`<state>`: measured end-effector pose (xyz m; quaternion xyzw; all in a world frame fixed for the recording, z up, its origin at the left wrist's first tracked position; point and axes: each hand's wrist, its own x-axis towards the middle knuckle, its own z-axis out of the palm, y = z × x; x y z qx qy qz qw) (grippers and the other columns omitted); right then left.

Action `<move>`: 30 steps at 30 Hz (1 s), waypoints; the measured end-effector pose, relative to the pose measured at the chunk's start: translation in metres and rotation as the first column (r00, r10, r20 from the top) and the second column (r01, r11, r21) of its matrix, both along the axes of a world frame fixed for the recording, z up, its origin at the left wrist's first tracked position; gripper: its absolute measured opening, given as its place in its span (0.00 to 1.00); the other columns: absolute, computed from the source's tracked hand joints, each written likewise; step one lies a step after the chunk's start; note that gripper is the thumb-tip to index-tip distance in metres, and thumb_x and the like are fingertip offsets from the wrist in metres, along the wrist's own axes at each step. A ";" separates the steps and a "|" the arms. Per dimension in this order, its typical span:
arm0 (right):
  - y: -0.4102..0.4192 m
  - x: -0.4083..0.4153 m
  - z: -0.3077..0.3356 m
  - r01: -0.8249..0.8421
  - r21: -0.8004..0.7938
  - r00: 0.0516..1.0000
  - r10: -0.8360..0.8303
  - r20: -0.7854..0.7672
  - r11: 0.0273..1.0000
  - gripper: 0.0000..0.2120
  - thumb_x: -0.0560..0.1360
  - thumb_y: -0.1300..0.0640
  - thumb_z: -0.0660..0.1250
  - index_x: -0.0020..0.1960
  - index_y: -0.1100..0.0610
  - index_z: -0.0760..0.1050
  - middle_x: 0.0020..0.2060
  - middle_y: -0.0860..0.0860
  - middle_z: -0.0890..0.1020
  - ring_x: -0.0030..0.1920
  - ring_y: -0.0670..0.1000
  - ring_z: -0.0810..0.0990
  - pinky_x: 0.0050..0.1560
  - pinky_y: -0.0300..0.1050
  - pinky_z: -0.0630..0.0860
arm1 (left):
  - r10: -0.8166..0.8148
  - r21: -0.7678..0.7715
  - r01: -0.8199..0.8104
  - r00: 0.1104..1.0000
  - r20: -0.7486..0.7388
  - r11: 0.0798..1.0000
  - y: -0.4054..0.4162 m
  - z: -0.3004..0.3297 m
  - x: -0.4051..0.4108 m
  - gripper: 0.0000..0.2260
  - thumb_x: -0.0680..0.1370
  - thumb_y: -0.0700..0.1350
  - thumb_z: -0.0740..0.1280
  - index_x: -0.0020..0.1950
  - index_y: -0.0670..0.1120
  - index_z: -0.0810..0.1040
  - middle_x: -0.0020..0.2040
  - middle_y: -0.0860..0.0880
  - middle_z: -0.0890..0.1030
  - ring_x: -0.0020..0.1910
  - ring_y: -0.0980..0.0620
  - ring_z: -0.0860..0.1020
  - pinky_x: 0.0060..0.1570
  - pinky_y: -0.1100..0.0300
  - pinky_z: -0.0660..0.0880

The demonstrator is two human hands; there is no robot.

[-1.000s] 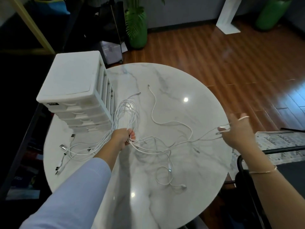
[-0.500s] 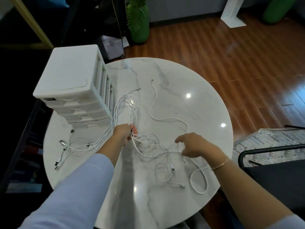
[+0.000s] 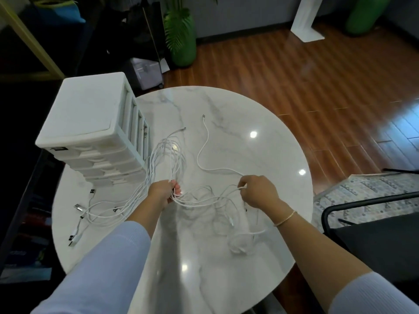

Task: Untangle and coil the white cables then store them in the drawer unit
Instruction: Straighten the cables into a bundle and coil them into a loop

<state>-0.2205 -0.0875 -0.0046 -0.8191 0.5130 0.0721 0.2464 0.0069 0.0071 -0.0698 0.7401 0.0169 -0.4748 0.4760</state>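
Head view, left hand (image 3: pixel 163 193): clamped round a bundle of white cables (image 3: pixel 167 155), strands fanning up the desk (image 3: pixel 260 155) and trailing left toward loose plugs (image 3: pixel 79 208).
Head view, right hand (image 3: pixel 258 191): fingertips pinching a single strand low over the tangle (image 3: pixel 217 200), just right of the left hand.
Change: a second ago stretched far out past the desk edge with a cable drawn taut; now back in over the knot, taking a fresh hold. Left hand's grip unmoved.
Loose cable (image 3: pixel 205 152): lying in a curve up the desk centre, free end away from the bundle.
Slack: small loops (image 3: pixel 240 243) pooled near the front edge, below the right wrist.
Drawer unit (image 3: pixel 90 123): upright at the desk's left rim, drawers apparently all shut, nothing stored yet.
Meaning: likely one pull finished and another beginning; untangling under way, no coil formed, storage some way off.
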 end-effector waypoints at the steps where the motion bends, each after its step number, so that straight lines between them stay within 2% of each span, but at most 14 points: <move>1: -0.007 -0.002 0.010 0.045 -0.005 0.998 -0.045 0.040 0.999 0.11 0.76 0.52 0.63 0.55 0.54 0.79 0.53 0.54 0.81 0.52 0.54 0.78 0.46 0.42 0.71 | 0.001 0.013 -0.001 1.000 0.005 1.000 0.001 -0.002 0.001 0.15 0.82 0.37 0.57 0.35 0.40 0.71 0.19 0.50 0.74 0.16 0.58 0.71 0.18 0.69 0.69; 4: -0.024 -0.006 0.045 0.205 -0.042 0.962 -0.194 0.191 0.978 0.22 0.72 0.37 0.65 0.47 0.56 0.80 0.42 0.52 0.81 0.42 0.50 0.77 0.42 0.42 0.70 | -0.022 0.060 0.019 0.998 0.050 0.998 0.001 0.002 -0.003 0.15 0.81 0.38 0.59 0.33 0.42 0.71 0.19 0.51 0.74 0.17 0.59 0.71 0.19 0.67 0.68; 7: -0.027 -0.008 0.082 0.344 0.013 0.901 -0.334 0.276 0.939 0.33 0.69 0.28 0.57 0.35 0.59 0.77 0.30 0.53 0.78 0.32 0.49 0.73 0.34 0.41 0.67 | -0.030 0.058 0.026 0.998 0.061 0.998 -0.004 0.007 -0.009 0.16 0.81 0.38 0.60 0.32 0.41 0.70 0.27 0.46 0.73 0.21 0.55 0.74 0.19 0.66 0.71; 11: -0.025 -0.013 0.113 0.397 0.458 0.794 -0.548 0.263 0.795 0.43 0.65 0.21 0.46 0.45 0.58 0.79 0.31 0.57 0.84 0.26 0.51 0.76 0.33 0.42 0.73 | -0.048 0.059 0.046 0.998 0.029 0.997 -0.009 0.012 -0.015 0.13 0.80 0.36 0.61 0.35 0.40 0.72 0.33 0.44 0.74 0.31 0.51 0.75 0.19 0.67 0.73; 13: -0.029 -0.015 0.122 0.390 0.498 0.753 -0.580 0.312 0.774 0.43 0.65 0.21 0.48 0.46 0.58 0.78 0.34 0.58 0.84 0.32 0.55 0.83 0.42 0.47 0.79 | -0.101 0.057 0.099 0.994 0.034 0.993 -0.011 0.013 -0.018 0.13 0.80 0.35 0.59 0.36 0.41 0.71 0.34 0.44 0.74 0.32 0.51 0.74 0.21 0.66 0.73; 14: -0.031 -0.015 0.125 0.428 0.429 0.732 -0.583 0.353 0.796 0.41 0.66 0.22 0.51 0.45 0.58 0.79 0.34 0.57 0.85 0.37 0.56 0.84 0.47 0.49 0.80 | -0.139 0.064 0.137 0.989 0.041 0.989 -0.011 0.016 -0.020 0.13 0.80 0.34 0.57 0.36 0.41 0.70 0.34 0.45 0.73 0.32 0.52 0.73 0.24 0.64 0.72; 16: -0.036 -0.017 0.132 0.508 0.150 0.714 -0.512 0.477 0.848 0.33 0.67 0.28 0.61 0.44 0.58 0.81 0.39 0.53 0.85 0.45 0.53 0.82 0.51 0.46 0.76 | -0.156 0.065 0.153 0.986 0.056 0.986 -0.010 0.016 -0.020 0.15 0.80 0.33 0.56 0.34 0.41 0.69 0.34 0.45 0.71 0.31 0.51 0.70 0.25 0.63 0.70; 18: -0.044 -0.019 0.142 0.492 -0.126 0.736 -0.335 0.588 0.862 0.23 0.68 0.36 0.69 0.48 0.56 0.80 0.46 0.51 0.83 0.48 0.48 0.78 0.50 0.39 0.71 | -0.099 0.072 0.096 0.994 0.047 0.993 -0.008 0.014 -0.017 0.15 0.80 0.34 0.58 0.33 0.40 0.69 0.32 0.44 0.70 0.29 0.50 0.70 0.21 0.65 0.71; 20: -0.052 -0.019 0.151 0.396 -0.345 0.773 -0.107 0.625 0.851 0.19 0.67 0.46 0.74 0.53 0.57 0.80 0.56 0.53 0.80 0.57 0.49 0.77 0.56 0.38 0.70 | -0.082 0.087 0.077 0.995 0.055 0.993 -0.006 0.015 -0.016 0.15 0.80 0.34 0.59 0.32 0.40 0.69 0.31 0.44 0.69 0.25 0.51 0.70 0.18 0.67 0.70; 23: -0.059 -0.015 0.150 0.345 -0.570 0.735 0.163 0.658 0.746 0.15 0.68 0.56 0.75 0.51 0.63 0.80 0.63 0.60 0.75 0.68 0.57 0.71 0.67 0.50 0.70 | -0.104 0.093 0.099 0.993 0.049 0.991 -0.008 0.015 -0.017 0.17 0.81 0.34 0.57 0.32 0.41 0.66 0.30 0.44 0.67 0.24 0.52 0.69 0.17 0.69 0.66; 25: -0.064 -0.017 0.134 0.279 -0.658 0.771 0.245 0.588 0.700 0.13 0.68 0.56 0.75 0.48 0.64 0.80 0.64 0.63 0.74 0.68 0.62 0.69 0.69 0.59 0.65 | -0.102 0.114 0.094 0.993 0.058 0.989 -0.010 0.015 -0.015 0.17 0.81 0.35 0.57 0.32 0.40 0.68 0.31 0.44 0.69 0.27 0.50 0.69 0.22 0.64 0.69; 27: -0.067 -0.022 0.113 0.124 -0.604 0.907 0.157 0.390 0.788 0.16 0.69 0.53 0.74 0.50 0.63 0.79 0.68 0.64 0.69 0.72 0.65 0.61 0.74 0.60 0.52 | -0.098 0.120 0.089 0.993 0.072 0.989 -0.010 0.013 -0.013 0.16 0.81 0.36 0.57 0.32 0.40 0.70 0.31 0.44 0.72 0.28 0.50 0.70 0.27 0.60 0.69; 29: -0.066 -0.026 0.101 0.029 -0.452 0.999 -0.044 -0.024 0.891 0.21 0.72 0.47 0.69 0.59 0.58 0.76 0.70 0.63 0.63 0.73 0.66 0.53 0.73 0.59 0.44 | -0.068 0.084 0.063 0.996 0.063 0.994 -0.011 0.013 -0.014 0.16 0.81 0.38 0.57 0.33 0.41 0.71 0.32 0.44 0.73 0.29 0.51 0.71 0.27 0.61 0.68; 30: -0.065 -0.027 0.098 0.009 -0.360 0.964 -0.104 -0.247 0.933 0.21 0.74 0.47 0.66 0.63 0.57 0.73 0.69 0.62 0.63 0.72 0.66 0.56 0.73 0.58 0.47 | -0.051 0.063 0.048 0.997 0.052 0.997 -0.012 0.014 -0.014 0.16 0.82 0.38 0.57 0.34 0.41 0.71 0.32 0.45 0.73 0.29 0.51 0.72 0.27 0.62 0.68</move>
